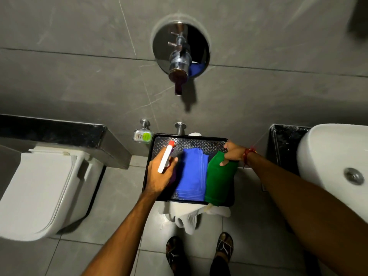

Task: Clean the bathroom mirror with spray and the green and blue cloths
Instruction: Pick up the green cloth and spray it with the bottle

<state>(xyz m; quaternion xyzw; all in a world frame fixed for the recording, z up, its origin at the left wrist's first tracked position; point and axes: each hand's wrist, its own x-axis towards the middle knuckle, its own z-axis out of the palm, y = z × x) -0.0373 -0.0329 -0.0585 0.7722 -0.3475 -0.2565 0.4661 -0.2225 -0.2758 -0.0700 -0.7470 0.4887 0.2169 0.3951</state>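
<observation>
A black patterned tray [201,143] sits low in front of me on something draped in white cloth. On it lie a folded blue cloth [192,176] in the middle and a green cloth [218,182] to its right. My left hand [159,176] is closed around a spray bottle [166,159] with a white head and red nozzle, over the tray's left side. My right hand [232,153] pinches the top edge of the green cloth at the tray's far right corner. The mirror is not in view.
A white toilet [39,188] stands at the left under a dark ledge [59,130]. A white basin [336,158] is at the right. A chrome wall tap [179,58] juts out above the tray. My sandalled feet [199,253] stand on grey floor tiles.
</observation>
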